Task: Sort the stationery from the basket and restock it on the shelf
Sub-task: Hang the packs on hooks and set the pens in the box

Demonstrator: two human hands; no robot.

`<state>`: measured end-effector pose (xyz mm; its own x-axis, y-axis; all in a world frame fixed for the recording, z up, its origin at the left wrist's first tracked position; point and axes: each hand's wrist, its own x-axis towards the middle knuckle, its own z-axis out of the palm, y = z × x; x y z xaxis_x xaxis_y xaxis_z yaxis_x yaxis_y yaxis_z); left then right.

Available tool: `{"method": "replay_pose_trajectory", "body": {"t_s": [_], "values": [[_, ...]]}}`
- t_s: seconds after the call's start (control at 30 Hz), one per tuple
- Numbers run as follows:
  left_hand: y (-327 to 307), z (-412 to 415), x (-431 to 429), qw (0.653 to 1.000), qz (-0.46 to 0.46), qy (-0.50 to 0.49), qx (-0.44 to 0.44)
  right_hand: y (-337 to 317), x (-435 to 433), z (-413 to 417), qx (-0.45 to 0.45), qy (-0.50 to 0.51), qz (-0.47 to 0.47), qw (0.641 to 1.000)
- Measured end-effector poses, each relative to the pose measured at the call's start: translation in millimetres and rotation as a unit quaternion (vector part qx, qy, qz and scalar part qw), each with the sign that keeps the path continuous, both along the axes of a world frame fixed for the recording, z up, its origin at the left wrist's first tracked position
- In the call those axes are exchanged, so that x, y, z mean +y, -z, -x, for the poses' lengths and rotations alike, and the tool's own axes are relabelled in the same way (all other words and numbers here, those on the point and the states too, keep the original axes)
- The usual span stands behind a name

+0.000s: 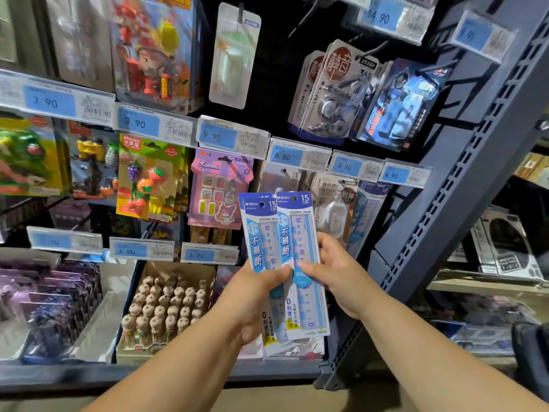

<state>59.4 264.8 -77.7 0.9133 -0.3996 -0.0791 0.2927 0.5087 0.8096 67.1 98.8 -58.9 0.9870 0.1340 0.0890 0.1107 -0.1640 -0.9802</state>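
Two packaged 15 cm rulers in blue-and-white sleeves stand upright in front of the shelf. My left hand (255,295) grips the left ruler pack (260,233) at its middle. My right hand (335,275) pinches the right ruler pack (300,233), thumb on its front and fingers behind it. The two packs overlap slightly. The basket is out of view.
Hooks behind the rulers carry correction tape packs (335,209) under a 4.90 price tag (355,166). A pink Kuromi eraser card (219,188) hangs to the left. A carton of brown character pens (166,307) sits on the bottom shelf. A dark blue shelf upright (445,203) rises at right.
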Motion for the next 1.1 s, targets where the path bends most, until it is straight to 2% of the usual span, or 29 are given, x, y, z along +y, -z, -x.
{"method": "replay_pose_trajectory", "body": {"t_s": [0.17, 0.23, 0.5, 0.87, 1.1], "values": [[4.2, -4.0, -4.0, 0.999, -0.012, -0.025, 0.031, -2.4, -34.2, -3.8, -0.022, 0.099, -0.112, 0.989], [6.0, -5.1, -5.3, 0.999, -0.026, -0.029, 0.031, 0.8, -54.3, -3.5, -0.012, 0.147, -0.125, 0.981], [4.9, -0.4, -13.5, 0.999, -0.041, 0.005, 0.029, 4.6, -92.6, -2.8, -0.04, 0.27, -0.118, 0.955], [8.6, -4.5, -7.3, 0.998, -0.051, 0.013, 0.037, 1.1, -87.5, -26.7, -0.056, 0.361, -0.06, 0.929], [5.2, -1.9, -1.3, 0.998, -0.063, 0.01, 0.028, 6.8, -83.9, -35.6, -0.061, 0.393, -0.057, 0.916]]}}
